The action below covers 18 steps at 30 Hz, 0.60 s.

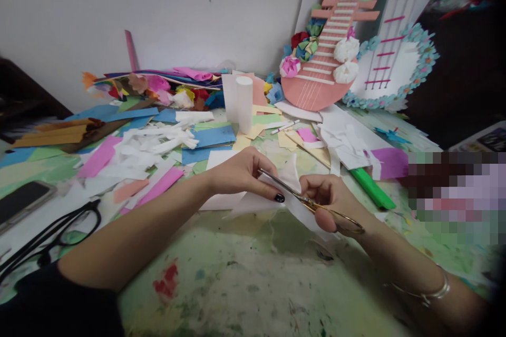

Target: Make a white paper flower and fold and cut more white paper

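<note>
My left hand [241,174] pinches a piece of white paper [290,174] between thumb and fingers, just above the table. My right hand [330,200] is closed through the handles of small gold scissors [312,202]. Their thin blades point up and left across the paper toward my left fingers. More white paper [253,202] hangs and lies under both hands. A metal bangle [429,292] sits on my right wrist.
The paint-stained table [245,279] is strewn with coloured and white paper scraps [150,150]. A white paper roll [244,96] stands behind. Paper guitar crafts [328,63] lean on the wall. A green marker [371,189], a pen [285,127], large black scissors [55,237] and a phone [21,200] lie around.
</note>
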Tool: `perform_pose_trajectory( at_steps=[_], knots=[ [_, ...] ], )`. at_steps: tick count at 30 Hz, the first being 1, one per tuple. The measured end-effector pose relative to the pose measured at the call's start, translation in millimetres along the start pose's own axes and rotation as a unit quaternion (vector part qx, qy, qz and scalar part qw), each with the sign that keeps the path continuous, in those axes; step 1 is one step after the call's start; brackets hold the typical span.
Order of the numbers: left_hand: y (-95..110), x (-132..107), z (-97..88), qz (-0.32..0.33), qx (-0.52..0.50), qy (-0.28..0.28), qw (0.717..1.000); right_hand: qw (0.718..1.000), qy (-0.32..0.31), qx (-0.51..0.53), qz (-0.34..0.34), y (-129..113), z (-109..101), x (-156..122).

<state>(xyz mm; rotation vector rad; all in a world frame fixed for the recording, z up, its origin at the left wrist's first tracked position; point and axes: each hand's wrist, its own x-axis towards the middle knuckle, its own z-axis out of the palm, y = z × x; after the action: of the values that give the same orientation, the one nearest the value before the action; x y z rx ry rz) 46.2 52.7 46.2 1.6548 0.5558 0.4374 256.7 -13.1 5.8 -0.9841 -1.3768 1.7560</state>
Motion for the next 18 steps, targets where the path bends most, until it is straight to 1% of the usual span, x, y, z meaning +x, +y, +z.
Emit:
perform_pose_trajectory(
  at_steps=[9, 14, 18],
  knots=[
    [-7.3, 1.3, -0.6, 0.008, 0.017, -0.012, 1.0, 1.0, 0.01, -0.01, 0.01, -0.6, 1.5, -1.0],
    [-6.2, 1.3, -0.2, -0.001, 0.004, -0.009, 1.0, 1.0, 0.011, -0.007, 0.014, -0.7, 2.2, -0.7],
    [-5.8, 0.7, 1.0, -0.01, -0.007, -0.011, 1.0, 1.0, 0.005, -0.01, 0.003, -1.6, 2.7, -1.5]
  ],
)
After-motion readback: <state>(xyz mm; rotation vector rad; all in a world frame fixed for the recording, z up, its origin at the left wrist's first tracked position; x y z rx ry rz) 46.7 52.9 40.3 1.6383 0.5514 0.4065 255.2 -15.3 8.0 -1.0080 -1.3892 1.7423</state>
